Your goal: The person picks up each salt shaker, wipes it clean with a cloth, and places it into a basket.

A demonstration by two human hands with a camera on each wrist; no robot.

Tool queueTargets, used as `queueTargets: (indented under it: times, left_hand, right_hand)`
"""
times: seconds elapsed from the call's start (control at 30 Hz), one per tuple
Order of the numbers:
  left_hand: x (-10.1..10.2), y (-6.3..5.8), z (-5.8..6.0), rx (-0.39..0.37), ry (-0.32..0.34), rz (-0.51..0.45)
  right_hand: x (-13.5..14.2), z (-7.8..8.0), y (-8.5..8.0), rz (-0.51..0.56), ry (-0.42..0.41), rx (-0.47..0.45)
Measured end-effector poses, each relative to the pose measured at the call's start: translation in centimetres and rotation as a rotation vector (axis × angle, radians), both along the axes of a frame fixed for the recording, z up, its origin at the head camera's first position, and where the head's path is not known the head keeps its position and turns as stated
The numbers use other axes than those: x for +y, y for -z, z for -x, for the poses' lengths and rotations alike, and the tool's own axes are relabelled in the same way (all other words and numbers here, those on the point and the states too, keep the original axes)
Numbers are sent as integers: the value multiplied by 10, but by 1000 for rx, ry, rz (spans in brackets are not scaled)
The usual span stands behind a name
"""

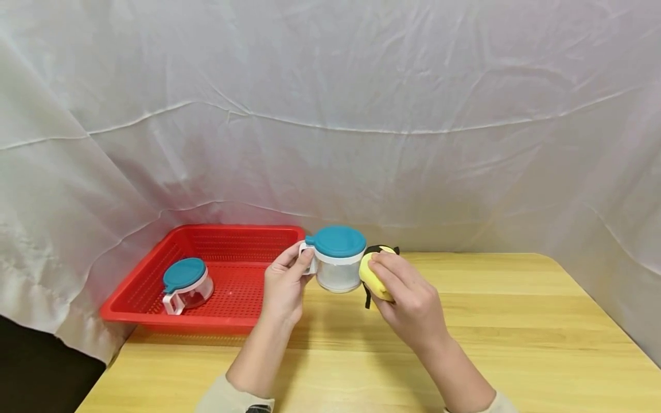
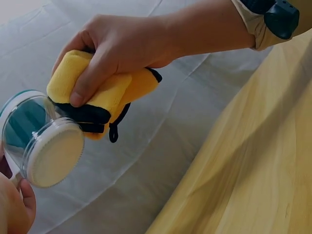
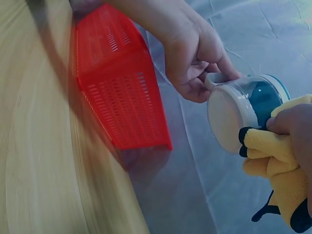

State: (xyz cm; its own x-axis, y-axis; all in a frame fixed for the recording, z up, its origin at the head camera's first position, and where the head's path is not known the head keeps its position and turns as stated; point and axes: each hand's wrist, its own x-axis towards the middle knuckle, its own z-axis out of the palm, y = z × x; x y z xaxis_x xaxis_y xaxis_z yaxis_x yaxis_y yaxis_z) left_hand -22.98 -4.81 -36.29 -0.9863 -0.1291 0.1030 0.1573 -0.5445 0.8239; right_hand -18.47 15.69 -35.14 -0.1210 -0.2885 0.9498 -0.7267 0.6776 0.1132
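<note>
My left hand pinches the white handle of a clear seasoning jar with a teal lid, held up above the table. In my right hand is a folded yellow cloth with black edging and a small black loop. The cloth touches the side of the jar in the left wrist view. From the right wrist view, the jar's pale round base shows, and my left hand's fingers hold its handle.
A red perforated plastic basket stands at the left of the wooden table. Inside it sits a second jar of the same kind, teal-lidded. A pale cloth curtain hangs behind and along both sides.
</note>
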Motion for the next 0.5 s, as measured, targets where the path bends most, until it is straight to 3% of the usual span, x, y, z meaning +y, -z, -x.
queueTargets:
  times: [0.27, 0.5]
  left_hand:
    - [3, 0, -4, -25, -5, 77]
    - [6, 1, -4, -45, -40, 74]
  right_hand:
    - [5, 3, 0, 19, 49, 16]
    - [5, 5, 2, 13, 62, 44]
